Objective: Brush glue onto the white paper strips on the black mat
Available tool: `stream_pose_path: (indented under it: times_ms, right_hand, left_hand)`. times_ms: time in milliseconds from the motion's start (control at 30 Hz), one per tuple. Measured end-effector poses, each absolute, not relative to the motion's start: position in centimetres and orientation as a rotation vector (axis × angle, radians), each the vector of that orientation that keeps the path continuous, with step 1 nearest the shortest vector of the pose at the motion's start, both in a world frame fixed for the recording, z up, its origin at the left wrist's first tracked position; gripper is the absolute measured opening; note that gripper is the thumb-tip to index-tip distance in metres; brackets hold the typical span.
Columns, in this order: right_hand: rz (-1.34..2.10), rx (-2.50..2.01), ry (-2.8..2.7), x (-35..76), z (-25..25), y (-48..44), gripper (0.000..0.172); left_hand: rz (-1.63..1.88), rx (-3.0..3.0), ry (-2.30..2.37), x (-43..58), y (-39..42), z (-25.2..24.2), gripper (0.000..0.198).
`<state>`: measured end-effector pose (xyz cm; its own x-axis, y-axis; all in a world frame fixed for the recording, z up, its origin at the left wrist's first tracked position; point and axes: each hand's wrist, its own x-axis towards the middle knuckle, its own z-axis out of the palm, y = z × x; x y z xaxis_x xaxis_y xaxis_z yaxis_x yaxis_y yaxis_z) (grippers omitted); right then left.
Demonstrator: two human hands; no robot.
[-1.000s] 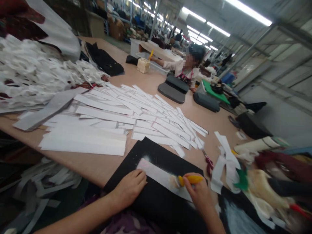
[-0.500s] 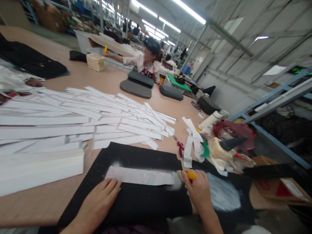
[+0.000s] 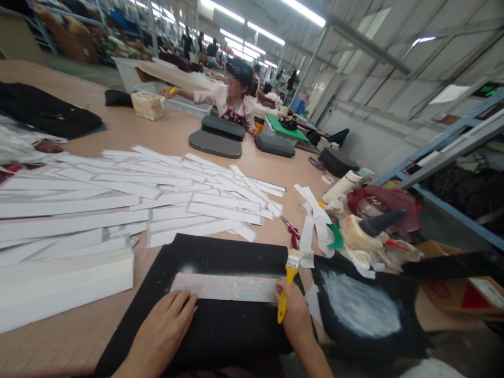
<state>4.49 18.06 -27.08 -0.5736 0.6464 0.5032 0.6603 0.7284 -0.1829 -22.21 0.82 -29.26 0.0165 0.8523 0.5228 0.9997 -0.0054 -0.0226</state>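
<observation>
Upright, bristles up, yellow brush (image 3: 290, 283) gripped in closed fingers of the right hand (image 3: 295, 310); left hand (image 3: 161, 331) open.

Glossy yellow plastic brush (image 3: 282, 312) with pale bristles — a dull, whitish-smeared paper strip (image 3: 224, 287) on a matt black sheet (image 3: 220, 328) — smooth tan counter (image 3: 169, 131) beyond.

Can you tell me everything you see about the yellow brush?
It's a flat paintbrush with a shiny yellow handle that looks like plastic and wide, pale bristles. The right hand grips it, tilted, with the handle end poking down below the fingers. The bristles point up and away, above a black sheet.
</observation>
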Motion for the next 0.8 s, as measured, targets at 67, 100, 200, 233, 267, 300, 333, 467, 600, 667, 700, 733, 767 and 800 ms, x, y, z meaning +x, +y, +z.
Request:
stream_pose_path:
  times_ms: [67, 100, 200, 233, 267, 300, 333, 467, 600, 667, 700, 733, 767, 800]
  right_hand:
    - [-0.048, -1.031, -2.400, 4.5, -28.1, 17.9, 0.019]
    - [-0.052, -1.052, -2.411, 4.3, -28.3, 17.9, 0.020]
    - [-0.052, -1.079, -2.442, 3.9, -28.3, 18.2, 0.024]
    - [-0.049, -1.076, -2.457, 3.7, -28.2, 18.3, 0.027]
    - [-0.046, -1.071, -2.471, 3.6, -28.1, 18.5, 0.029]
    - [-0.050, -1.066, -2.480, 3.5, -28.0, 18.6, 0.031]
    - [-0.063, -1.062, -2.483, 3.5, -27.9, 18.8, 0.032]
    - [-0.166, -1.049, -2.499, 3.7, -27.9, 19.3, 0.035]
    - [-0.221, -0.997, -2.485, 4.0, -26.2, 19.5, 0.038]
    - [-0.173, -0.906, -2.465, 3.3, -24.2, 18.9, 0.037]
    - [-0.104, -0.835, -2.480, 2.6, -23.1, 18.4, 0.035]
    - [-0.004, -0.756, -2.502, 1.5, -22.1, 17.7, 0.033]
    - [0.120, -0.686, -2.513, 0.3, -21.1, 17.0, 0.030]
    - [0.257, -0.645, -2.503, -1.1, -20.4, 16.2, 0.027]
  left_hand:
    - [-0.488, -1.908, -1.890, -22.2, 0.8, -29.1, 0.029]
    - [-0.481, -1.901, -1.884, -22.2, 0.8, -29.0, 0.029]
    - [-0.489, -1.890, -1.874, -22.1, 0.8, -28.9, 0.029]
    - [-0.492, -1.891, -1.878, -22.1, 0.8, -28.9, 0.029]
    - [-0.492, -1.891, -1.889, -22.0, 0.7, -29.0, 0.029]
    - [-0.491, -1.890, -1.902, -22.0, 0.7, -29.1, 0.029]
    - [-0.489, -1.888, -1.915, -21.9, 0.6, -29.2, 0.029]
    - [-0.493, -1.877, -1.927, -21.8, 0.5, -29.4, 0.027]
    - [-0.483, -1.867, -1.930, -21.6, 0.6, -29.2, 0.028]
    - [-0.488, -1.855, -1.927, -21.5, 0.6, -29.1, 0.029]
    - [-0.489, -1.850, -1.926, -21.5, 0.6, -29.0, 0.029]
    - [-0.492, -1.846, -1.923, -21.4, 0.6, -28.9, 0.029]
    - [-0.494, -1.846, -1.915, -21.4, 0.6, -28.8, 0.029]
    - [-0.497, -1.849, -1.904, -21.4, 0.7, -28.7, 0.029]
